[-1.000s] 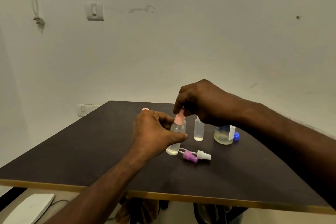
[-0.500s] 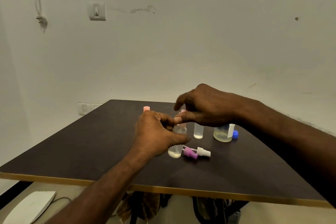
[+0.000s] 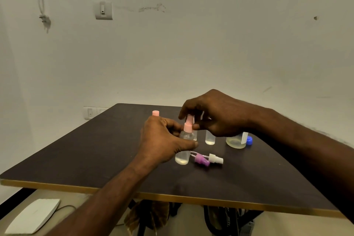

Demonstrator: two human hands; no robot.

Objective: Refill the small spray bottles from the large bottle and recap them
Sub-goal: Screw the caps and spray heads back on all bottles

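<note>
My left hand [image 3: 162, 142] grips a small clear spray bottle [image 3: 183, 151] standing on the dark table [image 3: 95, 155], a little pale liquid at its bottom. My right hand [image 3: 214, 115] pinches the pink spray head [image 3: 188, 125] on top of that bottle. A second small clear bottle [image 3: 210, 139] stands uncapped just behind and to the right. The large bottle [image 3: 236, 141] with yellowish liquid stands further right, partly hidden by my right hand, its blue cap [image 3: 249, 140] lying beside it. A purple spray head [image 3: 201, 160] and a white spray head [image 3: 215, 159] lie next to the held bottle.
A pink cap [image 3: 155, 113] stands at the back of the table behind my left hand. The table's gold-trimmed front edge [image 3: 172, 197] runs below my arms. A white device [image 3: 34, 214] lies on the floor at lower left. Wall sockets [image 3: 90, 112] sit behind the table.
My right hand has shifted its hold on the pink spray head and the head now stands upright on the bottle. My left hand keeps its grip on the bottle.
</note>
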